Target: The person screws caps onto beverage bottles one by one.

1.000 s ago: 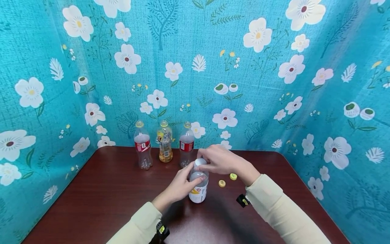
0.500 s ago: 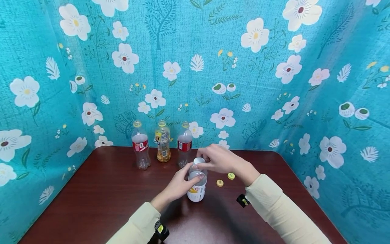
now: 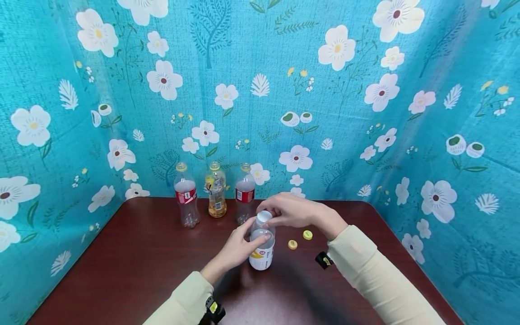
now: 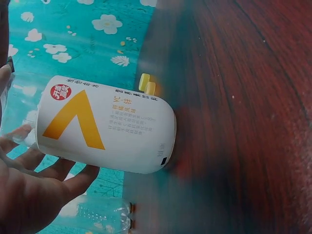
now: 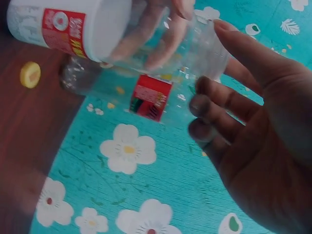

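Note:
A clear plastic bottle (image 3: 261, 257) with a white label and an orange chevron stands upright on the table. My left hand (image 3: 235, 247) grips its upper body, thumb on the near side; the left wrist view shows the fingers (image 4: 80, 178) of that hand along the bottle, just above and beside the label. At the top, my right hand (image 3: 290, 211) holds the whitish cap (image 3: 265, 216) between thumb and fingers. In the right wrist view, the thumb (image 5: 243, 46) lies on one side of the cap and the curled fingertips are on the other.
Behind stand a red-labelled bottle (image 3: 186, 197), a bottle with some amber colour (image 3: 217, 192) and another red-labelled bottle (image 3: 245, 195). Two yellow caps, one nearer (image 3: 292, 244) and one farther (image 3: 307, 234), lie right of the held bottle. A floral curtain (image 3: 243, 113) surrounds the table (image 3: 122, 271).
My right hand's fingers have shifted slightly round the cap, so more of its top shows. The left hand keeps its hold on the bottle. The head view has shifted a little.

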The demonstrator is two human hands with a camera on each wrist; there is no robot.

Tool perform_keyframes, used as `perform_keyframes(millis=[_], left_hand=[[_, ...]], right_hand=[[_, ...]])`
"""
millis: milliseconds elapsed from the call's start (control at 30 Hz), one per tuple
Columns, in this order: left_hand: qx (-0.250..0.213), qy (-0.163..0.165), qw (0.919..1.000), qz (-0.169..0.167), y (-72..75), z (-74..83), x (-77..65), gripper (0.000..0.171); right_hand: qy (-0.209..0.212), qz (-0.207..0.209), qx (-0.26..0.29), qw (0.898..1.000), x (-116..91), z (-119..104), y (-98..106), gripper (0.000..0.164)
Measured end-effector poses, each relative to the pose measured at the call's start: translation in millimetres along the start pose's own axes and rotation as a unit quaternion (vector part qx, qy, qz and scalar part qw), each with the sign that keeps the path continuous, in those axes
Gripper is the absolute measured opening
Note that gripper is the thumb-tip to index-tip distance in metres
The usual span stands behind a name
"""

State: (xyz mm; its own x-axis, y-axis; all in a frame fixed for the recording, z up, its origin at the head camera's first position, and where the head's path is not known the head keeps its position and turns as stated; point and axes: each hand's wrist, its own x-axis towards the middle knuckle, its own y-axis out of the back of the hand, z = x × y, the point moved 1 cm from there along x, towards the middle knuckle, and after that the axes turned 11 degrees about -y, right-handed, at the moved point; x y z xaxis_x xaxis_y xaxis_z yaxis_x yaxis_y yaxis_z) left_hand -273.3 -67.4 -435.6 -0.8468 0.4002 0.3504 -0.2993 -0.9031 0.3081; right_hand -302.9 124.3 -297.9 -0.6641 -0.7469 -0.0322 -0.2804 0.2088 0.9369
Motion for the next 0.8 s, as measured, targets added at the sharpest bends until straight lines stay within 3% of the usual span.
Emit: perform_keyframes(millis=[267,467,800], left_hand=[[-0.007,-0.006,1.0,0.002,-1.7,-1.3,-1.1,0.06],[-0.009,-0.008,0.9999,0.007,-1.5,1.6,0.0,0.06],[-0.005,-0.001,1.0,0.005,-3.7,2.7,-1.3,0.061]], right_hand=[[0.001,0.082,-0.031,0.996,-0.5,1.1,-13.6,0.022],[-0.049,0.134,-0.073,0.987,-3.2,-8.5,-20.0,0.026],[-0.09,0.152,-0.091,0.98,-5.3,-16.5,-25.2,0.024]])
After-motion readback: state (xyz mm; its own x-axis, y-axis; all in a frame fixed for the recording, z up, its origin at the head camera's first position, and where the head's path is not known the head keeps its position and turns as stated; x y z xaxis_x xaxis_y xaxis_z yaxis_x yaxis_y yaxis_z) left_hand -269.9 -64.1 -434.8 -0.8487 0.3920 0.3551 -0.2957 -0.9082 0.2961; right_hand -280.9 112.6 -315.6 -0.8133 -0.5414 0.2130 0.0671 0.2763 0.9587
